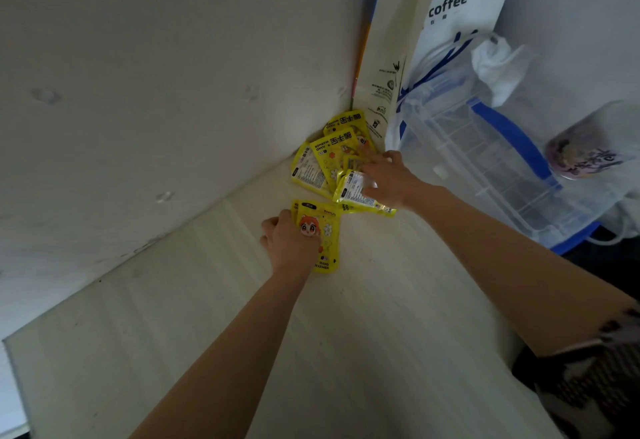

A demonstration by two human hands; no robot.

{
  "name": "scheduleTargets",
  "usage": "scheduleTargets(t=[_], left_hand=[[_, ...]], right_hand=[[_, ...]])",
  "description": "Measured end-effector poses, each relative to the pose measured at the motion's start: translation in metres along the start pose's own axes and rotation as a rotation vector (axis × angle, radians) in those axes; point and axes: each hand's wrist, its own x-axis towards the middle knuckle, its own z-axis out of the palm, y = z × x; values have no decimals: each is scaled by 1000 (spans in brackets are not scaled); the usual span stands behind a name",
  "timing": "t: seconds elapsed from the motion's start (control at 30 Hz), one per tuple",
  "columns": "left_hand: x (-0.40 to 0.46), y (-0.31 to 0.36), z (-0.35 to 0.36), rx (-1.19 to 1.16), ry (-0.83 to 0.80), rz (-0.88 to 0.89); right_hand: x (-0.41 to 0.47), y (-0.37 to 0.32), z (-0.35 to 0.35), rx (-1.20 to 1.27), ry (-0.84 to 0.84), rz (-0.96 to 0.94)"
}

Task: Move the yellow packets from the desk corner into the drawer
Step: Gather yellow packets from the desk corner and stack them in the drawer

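Pale wood-grain desk (363, 334) butted into a white wall corner (346, 99), the corner taken as landmark. Heap of yellow packets (329, 158) piled tight in that corner, some propped against the wall, some flat and overlapping, printed "HAND WARMER". One separate yellow packet (323, 231) with an orange-haired cartoon face, lying flat on the desk just out from the heap, further from the corner. Left hand (289, 241) resting on that packet's left part, fingers curled down over its edge and thumb side pressed on the printed face; whether actually lifted from the desk, cannot tell. Right hand (384, 177) reaching into the heap from the right of the corner, fingers (363, 158) spread fairly wide across the packets, thumb under or against a packet (356, 191) showing its white label back; a firm grasp not clear. Tall cream paper bag (388, 58) standing upright just right of the corner, touching the heap's far side. Beside it, further right, a white bag (450, 23) reading "coffee", then a clear plastic box with blue trim (491, 161), wrapped in a thin plastic bag. Purple-lidded cup (571, 154) in plastic at the far right. Patterned sleeve (595, 376) at the lower right edge. No drawer within the view.
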Motion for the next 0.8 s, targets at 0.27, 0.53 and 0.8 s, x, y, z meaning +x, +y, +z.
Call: scheduleTargets(t=[0.27,0.53,0.8], left_hand=[[-1,-3,-5,-55,-34,-8],[-5,-19,-28,-61,-48,-51],[-26,-36,-34,-53,25,29]], right_hand=[[-7,-5,5,18,-53,-43],[-46,-24,6,77,-53,78],[-81,-29,17,76,53,138]])
